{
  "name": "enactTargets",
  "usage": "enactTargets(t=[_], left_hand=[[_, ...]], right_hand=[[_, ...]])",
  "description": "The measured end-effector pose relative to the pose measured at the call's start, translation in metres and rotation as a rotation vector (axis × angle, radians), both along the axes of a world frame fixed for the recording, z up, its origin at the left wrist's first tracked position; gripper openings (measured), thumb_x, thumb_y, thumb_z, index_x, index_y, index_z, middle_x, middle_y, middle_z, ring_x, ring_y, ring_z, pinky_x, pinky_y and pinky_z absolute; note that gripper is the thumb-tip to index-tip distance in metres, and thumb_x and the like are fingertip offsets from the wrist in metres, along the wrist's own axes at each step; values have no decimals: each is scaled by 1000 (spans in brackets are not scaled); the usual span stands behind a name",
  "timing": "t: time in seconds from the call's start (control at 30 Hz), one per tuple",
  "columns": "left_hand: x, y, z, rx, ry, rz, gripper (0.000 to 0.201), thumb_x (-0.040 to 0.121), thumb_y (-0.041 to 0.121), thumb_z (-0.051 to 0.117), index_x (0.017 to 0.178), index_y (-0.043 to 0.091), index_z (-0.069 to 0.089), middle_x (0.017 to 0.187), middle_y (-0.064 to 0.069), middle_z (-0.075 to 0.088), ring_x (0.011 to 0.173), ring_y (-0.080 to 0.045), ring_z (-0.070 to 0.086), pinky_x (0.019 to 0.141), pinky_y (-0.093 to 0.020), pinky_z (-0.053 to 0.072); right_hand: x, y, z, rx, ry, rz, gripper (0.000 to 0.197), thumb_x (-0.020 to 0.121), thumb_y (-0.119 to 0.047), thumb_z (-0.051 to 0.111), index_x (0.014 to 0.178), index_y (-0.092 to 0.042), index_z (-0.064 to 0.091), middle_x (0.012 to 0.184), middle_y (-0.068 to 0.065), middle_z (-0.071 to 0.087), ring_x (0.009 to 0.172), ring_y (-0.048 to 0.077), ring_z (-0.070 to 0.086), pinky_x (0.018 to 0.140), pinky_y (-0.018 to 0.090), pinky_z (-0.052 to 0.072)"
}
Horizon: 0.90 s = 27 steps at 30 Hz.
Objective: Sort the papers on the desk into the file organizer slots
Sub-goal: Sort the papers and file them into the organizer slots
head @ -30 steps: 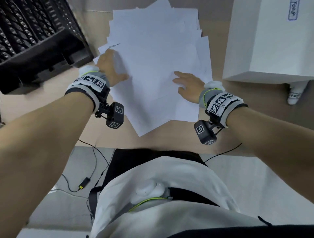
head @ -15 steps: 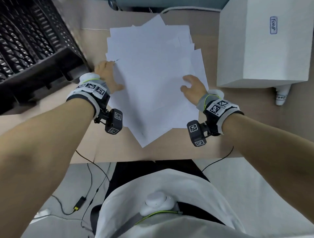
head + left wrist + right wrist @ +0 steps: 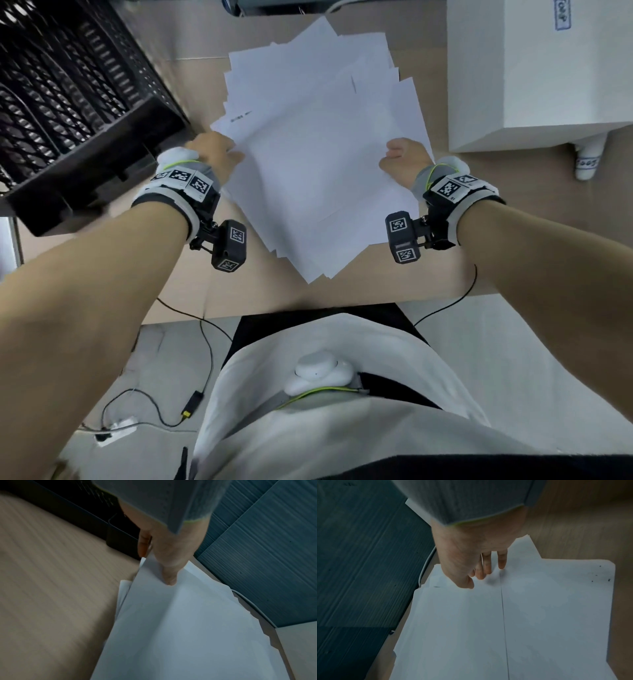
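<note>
Nearest you, the loose corners of the papers hang just past the fan's lower point, close to the front edge of the desk; if you drag the heap toward yourself, those bottom sheets could slide off onto the floor.

Your left hand pinches the left edge, thumb on top and fingers tucked under, as the left wrist view shows. Your right hand has its thumb on the right edge with fingers curled beneath a few sheets. The risk, I judge, is that you each grip a different layer: lift now and the fan may split, the middle sheets sagging or slipping free.

The stack is skewed, not squared, so it would likely catch on a slot wall. Beyond your left hand, the black file organizer sits just beside the pile. To the right stands a white box, well clear.
</note>
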State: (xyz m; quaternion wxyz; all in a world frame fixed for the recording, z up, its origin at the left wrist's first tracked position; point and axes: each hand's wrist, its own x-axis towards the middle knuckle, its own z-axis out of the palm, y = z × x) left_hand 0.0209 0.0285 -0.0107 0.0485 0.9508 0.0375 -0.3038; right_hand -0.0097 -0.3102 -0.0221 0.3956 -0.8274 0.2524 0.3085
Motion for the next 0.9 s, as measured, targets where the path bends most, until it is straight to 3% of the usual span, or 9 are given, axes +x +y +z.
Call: enactTargets(t=[0.17, 0.27, 0.37, 0.43, 0.53, 0.6, 0.67, 0.77, 0.9], left_hand=[[-1, 13, 9, 83, -7, 122, 26, 95, 23, 47, 103, 10, 67, 106, -19, 65, 91, -37, 60, 76, -35, 43], [1, 19, 8, 22, -50, 235, 23, 94, 15, 45, 102, 2, 62, 110, -25, 62, 101, -41, 59, 80, -38, 43], [-3, 17, 7, -117, 15, 257, 25, 94, 12, 46, 110, -2, 60, 113, -25, 62, 100, -37, 61, 82, -34, 48], [-10, 16, 5, -113, 158, 204, 16, 91, 10, 52, 96, 0, 63, 96, -25, 63, 90, -36, 63, 71, -31, 46], [-16, 14, -1, -143, 314, 198, 22, 83, 25, 60, 78, 4, 56, 80, -19, 63, 65, -29, 62, 58, -30, 51], [-19, 11, -7, -218, 356, 282, 42, 78, 47, 66, 91, 8, 61, 90, -13, 66, 75, -29, 65, 69, -39, 58], [-19, 1, -6, -239, 287, 293, 47, 80, 56, 64, 84, 10, 56, 80, -8, 60, 68, -26, 60, 62, -35, 54], [-22, -16, -11, -207, 110, 249, 37, 89, 38, 62, 70, 12, 42, 71, -6, 42, 69, -22, 43, 51, -28, 26], [-28, -16, -7, -190, 43, 256, 25, 96, 28, 54, 101, 5, 59, 99, -15, 55, 92, -29, 54, 68, -31, 38]], right_hand=[[3, 2, 5, -46, -30, 100, 55, 91, -15, 55, 143, -11, 38, 144, 7, 47, 131, 21, 46, 107, 30, 38], [4, -4, 4, -123, -65, 194, 54, 91, -16, 55, 143, -11, 38, 145, 7, 44, 133, 22, 43, 107, 31, 35], [4, -11, 3, -337, -113, 562, 62, 90, -23, 55, 147, -12, 32, 153, 8, 32, 141, 28, 29, 112, 40, 30], [9, -13, 0, -438, -136, 820, 70, 90, -29, 56, 149, -14, 24, 158, 5, 19, 145, 27, 16, 114, 44, 25], [22, -7, -7, -527, -209, 1018, 80, 83, -39, 64, 147, -13, 23, 153, 8, 25, 139, 30, 26, 108, 46, 30], [27, 2, -11, -593, -213, 1058, 78, 78, -42, 70, 138, -12, 31, 140, 11, 36, 126, 33, 38, 97, 46, 38], [31, 8, -13, -648, -196, 1053, 76, 74, -46, 72, 131, -12, 36, 128, 11, 42, 116, 33, 43, 88, 45, 41], [33, 9, -19, -666, -127, 993, 78, 71, -51, 75, 127, -14, 36, 121, 11, 47, 112, 32, 46, 86, 46, 43], [29, 3, -15, -597, -52, 855, 66, 78, -47, 71, 123, -13, 38, 115, 12, 53, 105, 33, 52, 85, 45, 46]])
